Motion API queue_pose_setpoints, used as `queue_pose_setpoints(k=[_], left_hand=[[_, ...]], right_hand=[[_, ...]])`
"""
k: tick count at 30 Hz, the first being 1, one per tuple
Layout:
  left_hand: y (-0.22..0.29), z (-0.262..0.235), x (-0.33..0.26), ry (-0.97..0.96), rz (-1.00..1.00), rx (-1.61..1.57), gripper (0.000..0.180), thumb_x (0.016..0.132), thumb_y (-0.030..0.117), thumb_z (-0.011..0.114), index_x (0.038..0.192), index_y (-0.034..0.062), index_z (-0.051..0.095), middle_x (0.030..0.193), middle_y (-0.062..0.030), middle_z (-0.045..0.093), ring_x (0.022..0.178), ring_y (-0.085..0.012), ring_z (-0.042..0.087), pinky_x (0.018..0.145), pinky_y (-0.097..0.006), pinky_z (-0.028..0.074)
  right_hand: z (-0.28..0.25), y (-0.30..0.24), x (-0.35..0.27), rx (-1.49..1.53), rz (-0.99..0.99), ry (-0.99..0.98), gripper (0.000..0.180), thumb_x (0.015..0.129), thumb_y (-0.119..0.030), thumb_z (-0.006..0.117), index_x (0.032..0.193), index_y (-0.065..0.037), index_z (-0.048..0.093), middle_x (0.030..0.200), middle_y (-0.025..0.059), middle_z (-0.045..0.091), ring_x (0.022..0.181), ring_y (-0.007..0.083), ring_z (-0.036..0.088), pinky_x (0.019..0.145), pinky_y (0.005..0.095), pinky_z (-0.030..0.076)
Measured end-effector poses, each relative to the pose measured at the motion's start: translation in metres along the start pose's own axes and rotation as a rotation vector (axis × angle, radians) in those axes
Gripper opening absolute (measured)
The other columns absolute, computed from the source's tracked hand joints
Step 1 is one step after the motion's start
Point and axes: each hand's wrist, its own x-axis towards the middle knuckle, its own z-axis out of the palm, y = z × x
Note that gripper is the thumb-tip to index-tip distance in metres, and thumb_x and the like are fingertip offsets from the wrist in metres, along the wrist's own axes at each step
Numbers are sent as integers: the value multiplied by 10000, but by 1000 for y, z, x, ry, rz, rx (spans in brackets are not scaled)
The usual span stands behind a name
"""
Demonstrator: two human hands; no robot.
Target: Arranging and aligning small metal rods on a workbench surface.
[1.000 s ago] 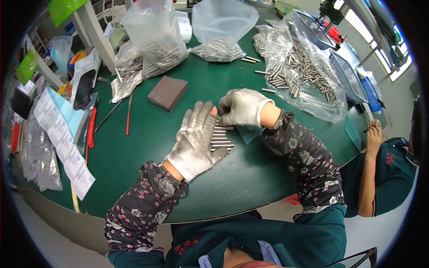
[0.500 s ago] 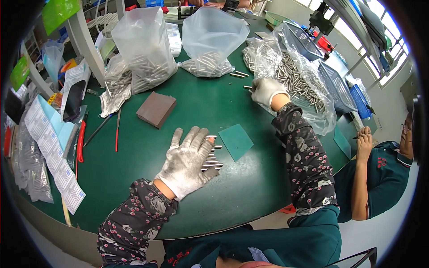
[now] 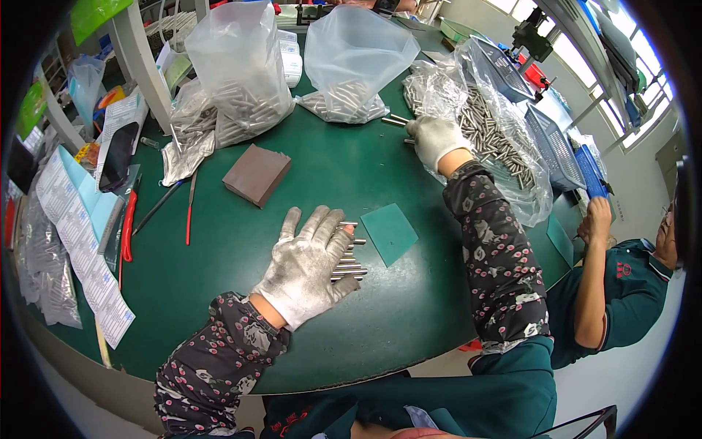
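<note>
- We find the left hand [image 3: 307,267], gloved, lying flat with fingers spread wide on a row of metal pins [image 3: 349,257] on the green surface [image 3: 219,293]; most of the row is hidden beneath it.
- A teal pad [image 3: 389,233] lies just beside the pins.
- The right hand [image 3: 436,139], gloved, reaches into the open bag of pins [image 3: 497,139]; we cannot tell whether it holds anything.
- A brown block [image 3: 257,174] sits apart.
</note>
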Motion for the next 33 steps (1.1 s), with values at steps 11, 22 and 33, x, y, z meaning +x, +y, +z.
queue_pose_setpoints(k=[11, 22, 33], left_hand=[[2, -1, 1, 28, 20, -49, 716, 629, 350, 726, 1213, 33, 458, 1261, -170, 439, 1224, -316, 380, 1030, -538, 231], [2, 1, 1, 30, 15, -28, 688, 657, 382, 698, 1204, 31, 470, 1276, -138, 424, 1230, -293, 366, 1035, -517, 229], [1, 2, 1, 107, -35, 49, 769, 725, 478, 603, 1297, 11, 388, 1341, -198, 362, 1282, -327, 300, 1069, -480, 173]], right_hand=[[4, -27, -12, 1168, -25, 87, 156, 696, -99, 653, 845, -55, 634, 754, 23, 577, 709, 115, 549, 674, 244, 447], [-4, -87, -41, 1072, -162, 2, 190, 719, -108, 664, 885, -36, 605, 766, 38, 580, 729, 159, 560, 669, 270, 455], [-25, -83, -46, 867, -379, -137, 228, 752, -266, 625, 876, -77, 648, 820, 134, 625, 780, 306, 599, 695, 360, 474]])
